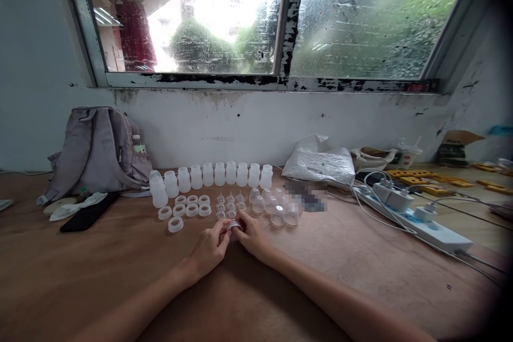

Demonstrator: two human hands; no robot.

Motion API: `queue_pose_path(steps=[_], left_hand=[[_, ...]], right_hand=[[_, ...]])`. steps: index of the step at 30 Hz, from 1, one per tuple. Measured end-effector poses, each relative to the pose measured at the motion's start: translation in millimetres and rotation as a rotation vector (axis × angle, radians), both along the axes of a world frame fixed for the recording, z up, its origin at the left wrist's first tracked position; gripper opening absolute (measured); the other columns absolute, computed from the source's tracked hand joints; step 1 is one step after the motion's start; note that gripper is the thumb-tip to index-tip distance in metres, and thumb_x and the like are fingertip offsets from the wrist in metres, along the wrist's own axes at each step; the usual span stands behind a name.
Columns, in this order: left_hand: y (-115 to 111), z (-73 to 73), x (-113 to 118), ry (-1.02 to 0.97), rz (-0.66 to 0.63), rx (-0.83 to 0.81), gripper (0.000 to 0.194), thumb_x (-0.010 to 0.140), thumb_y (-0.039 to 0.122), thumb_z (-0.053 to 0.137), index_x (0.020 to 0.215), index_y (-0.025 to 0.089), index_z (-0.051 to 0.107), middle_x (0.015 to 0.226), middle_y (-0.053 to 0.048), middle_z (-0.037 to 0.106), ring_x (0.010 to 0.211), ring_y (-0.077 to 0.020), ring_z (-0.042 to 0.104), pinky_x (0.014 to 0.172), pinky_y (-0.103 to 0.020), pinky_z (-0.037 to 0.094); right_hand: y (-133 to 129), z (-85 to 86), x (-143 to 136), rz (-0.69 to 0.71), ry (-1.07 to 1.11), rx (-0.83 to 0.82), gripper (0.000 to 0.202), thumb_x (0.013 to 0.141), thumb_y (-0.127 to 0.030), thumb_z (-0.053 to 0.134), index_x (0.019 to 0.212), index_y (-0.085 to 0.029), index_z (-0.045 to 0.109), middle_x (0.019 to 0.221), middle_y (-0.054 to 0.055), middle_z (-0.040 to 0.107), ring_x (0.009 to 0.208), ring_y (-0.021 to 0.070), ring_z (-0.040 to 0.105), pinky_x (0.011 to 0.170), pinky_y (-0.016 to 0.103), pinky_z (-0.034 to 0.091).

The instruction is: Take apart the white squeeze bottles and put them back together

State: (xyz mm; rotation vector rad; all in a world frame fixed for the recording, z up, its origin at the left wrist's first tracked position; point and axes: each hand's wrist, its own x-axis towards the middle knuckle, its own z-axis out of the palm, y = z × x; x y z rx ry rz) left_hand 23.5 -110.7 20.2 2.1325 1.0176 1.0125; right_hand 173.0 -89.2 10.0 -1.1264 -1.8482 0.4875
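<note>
My left hand (210, 248) and my right hand (254, 238) meet at the middle of the table, both closed on a small translucent screw ring (234, 225). Fingers cover much of it, and I cannot tell whether anything sits inside. Just beyond are several clear bottle teats (230, 206) in rows. Matching white screw rings (192, 209) lie to the left, one ring (175, 224) nearer than the others. Clear domed caps (278, 216) stand to the right. Behind runs a line of frosted baby bottles (219, 174); the leftmost bottle (158, 189) has a top on it.
A grey backpack (96, 149), a black phone (90, 214) and a white tissue (78, 207) are at the left. At the right lie a silver bag (318, 160), a white power strip (436, 232) with cables and yellow pieces (430, 188). A window wall stands behind.
</note>
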Motion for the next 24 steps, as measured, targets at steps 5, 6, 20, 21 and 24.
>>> queue_pose_path(steps=[5, 6, 20, 21, 24], left_hand=[[-0.2, -1.6, 0.2, 0.03, 0.001, 0.044, 0.024, 0.082, 0.024, 0.037, 0.105, 0.021, 0.045, 0.095, -0.003, 0.063, 0.079, -0.0157, 0.062, 0.07, -0.025, 0.049], [0.4, -3.0, 0.3, 0.031, -0.001, 0.054, 0.024, 0.082, 0.023, 0.038, 0.105, 0.021, 0.045, 0.095, -0.004, 0.063, 0.082, -0.0159, 0.062, 0.071, -0.025, 0.049], [4.9, -11.7, -6.7, 0.257, 0.064, 0.283, 0.031, 0.081, 0.026, 0.038, 0.111, 0.023, 0.043, 0.087, -0.003, 0.065, 0.076, -0.0171, 0.063, 0.068, -0.025, 0.048], [5.1, -11.7, -6.2, 0.279, 0.088, 0.288, 0.03, 0.081, 0.027, 0.039, 0.11, 0.023, 0.045, 0.084, -0.004, 0.066, 0.074, -0.0178, 0.063, 0.067, -0.025, 0.048], [4.6, -9.4, -3.8, 0.319, 0.162, 0.253, 0.028, 0.079, 0.027, 0.041, 0.107, 0.024, 0.048, 0.081, -0.003, 0.066, 0.074, -0.0196, 0.063, 0.066, -0.026, 0.046]], right_hand=[[0.8, 0.2, -1.5, 0.016, 0.03, -0.015, 0.011, 0.063, -0.012, 0.042, 0.06, -0.018, 0.033, 0.054, -0.006, 0.036, 0.051, 0.0087, 0.032, 0.048, 0.019, 0.025], [1.3, 0.2, -2.0, 0.014, 0.033, -0.022, 0.01, 0.063, -0.012, 0.041, 0.06, -0.018, 0.034, 0.054, -0.006, 0.036, 0.052, 0.0087, 0.032, 0.048, 0.019, 0.025], [8.2, -6.5, 0.3, -0.01, 0.042, -0.019, 0.01, 0.06, -0.011, 0.043, 0.063, -0.018, 0.038, 0.056, -0.005, 0.041, 0.052, 0.0093, 0.036, 0.049, 0.019, 0.028], [8.3, -6.8, 0.5, -0.008, 0.038, -0.015, 0.01, 0.06, -0.011, 0.043, 0.063, -0.018, 0.038, 0.056, -0.005, 0.041, 0.052, 0.0093, 0.036, 0.049, 0.019, 0.028], [6.7, -5.9, 0.2, -0.02, 0.019, -0.007, 0.01, 0.062, -0.011, 0.044, 0.065, -0.019, 0.038, 0.056, -0.005, 0.042, 0.052, 0.0093, 0.038, 0.049, 0.019, 0.029]])
